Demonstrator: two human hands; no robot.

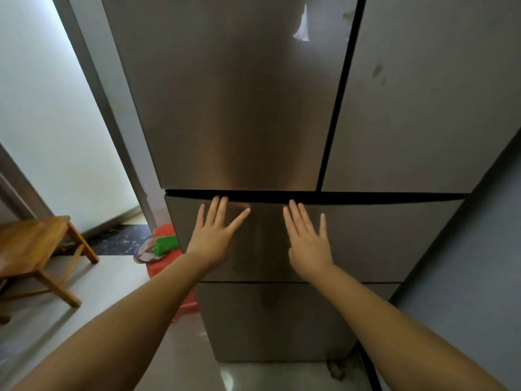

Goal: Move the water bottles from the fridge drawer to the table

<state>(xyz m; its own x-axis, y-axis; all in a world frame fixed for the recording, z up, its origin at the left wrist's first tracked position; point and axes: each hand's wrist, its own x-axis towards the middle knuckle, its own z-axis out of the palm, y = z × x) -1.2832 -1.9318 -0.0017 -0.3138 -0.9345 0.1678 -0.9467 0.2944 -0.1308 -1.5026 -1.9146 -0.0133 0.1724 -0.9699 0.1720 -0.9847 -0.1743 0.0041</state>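
A tall steel fridge fills the view, with two upper doors and two drawers below. The upper fridge drawer (380,238) is closed or nearly so, a dark gap showing along its top edge. My left hand (215,231) lies flat on the drawer front, fingers spread, fingertips near the gap. My right hand (308,239) rests flat on the same front, a little to the right, fingers apart. Neither hand holds anything. No water bottles are visible. A small wooden table (31,244) stands at the left.
The lower drawer (276,320) is closed. A red bin (165,266) with a green item and a fan sits on the floor left of the fridge. A grey wall runs along the right, a doorway and pale wall at the left.
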